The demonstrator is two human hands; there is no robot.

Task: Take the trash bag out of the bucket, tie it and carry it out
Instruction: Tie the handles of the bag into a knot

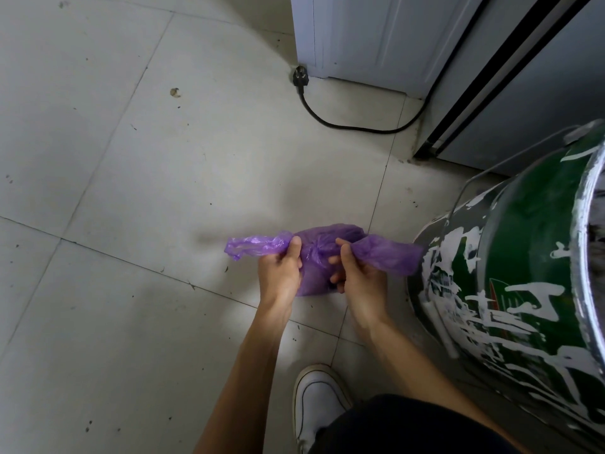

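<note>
A purple trash bag (316,257) sits on the tiled floor, just left of the bucket. My left hand (281,271) grips the bag's left ear, which sticks out to the left. My right hand (358,273) grips the right ear, which stretches toward the bucket. A knot of gathered plastic lies between the two hands. The green metal bucket (523,290), smeared with white paint and fitted with a wire handle, stands at the right; its inside is mostly out of frame.
A black plug and cable (327,116) lie on the floor by a white appliance (370,37). A grey cabinet or fridge (523,93) stands behind the bucket. My white shoe (316,407) is below the hands. Grey tiled floor extends to the left.
</note>
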